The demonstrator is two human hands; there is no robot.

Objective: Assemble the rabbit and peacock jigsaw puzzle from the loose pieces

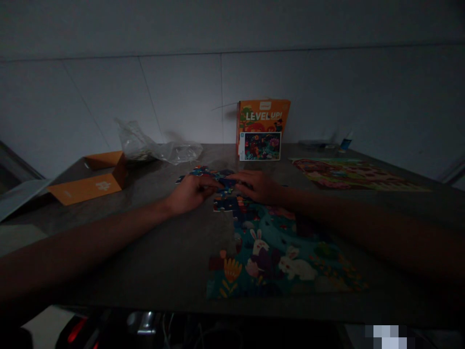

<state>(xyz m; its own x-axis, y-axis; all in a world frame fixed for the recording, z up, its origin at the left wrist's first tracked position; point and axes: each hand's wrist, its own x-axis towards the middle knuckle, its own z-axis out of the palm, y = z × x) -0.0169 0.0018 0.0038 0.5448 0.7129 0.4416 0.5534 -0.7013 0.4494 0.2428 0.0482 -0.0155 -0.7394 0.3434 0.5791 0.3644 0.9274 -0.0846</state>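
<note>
Both of my hands meet over loose jigsaw pieces [202,169] near the middle of the table. My left hand [192,192] is closed, its fingertips on a small dark blue puzzle piece [227,183]. From the other side my right hand [257,186] has its thumb and fingers bent around the same spot, also closed on puzzle pieces. Dim light blurs the exact grip. Just below the hands begins a partly joined puzzle [267,237], with white rabbits, flowers and teal ground; its left edge is stepped. My right forearm covers some of its upper right side.
An orange puzzle box [264,115] stands upright at the back with a picture card [260,146] against it. At left lie an open orange box part [87,188] and a clear plastic bag [181,151]. Another puzzle [348,174] lies flat at right.
</note>
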